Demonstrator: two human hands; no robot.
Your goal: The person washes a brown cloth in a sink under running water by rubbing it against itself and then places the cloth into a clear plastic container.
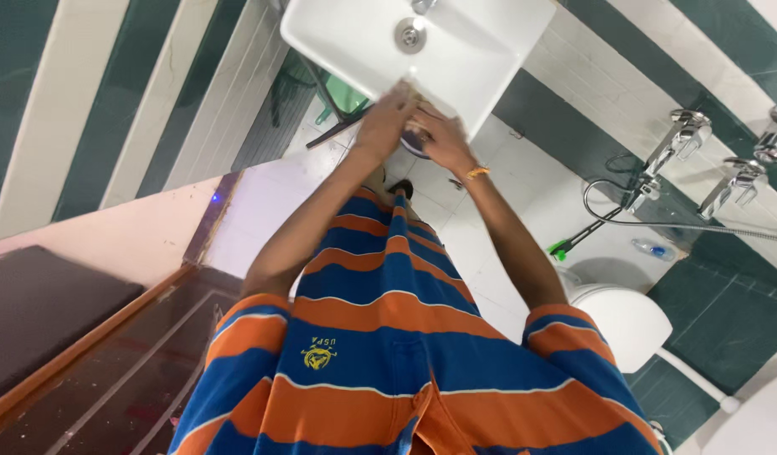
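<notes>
White washbasin (481, 50), bare drain (410, 35); both hands (415, 126) clasped at rim.

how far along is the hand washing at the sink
Done: both hands are at the front edge of the sink. In hand: the left hand and right hand are pressed together over something small, too hidden to name. Left: no water visibly runs, and the basin looks dry.
</notes>
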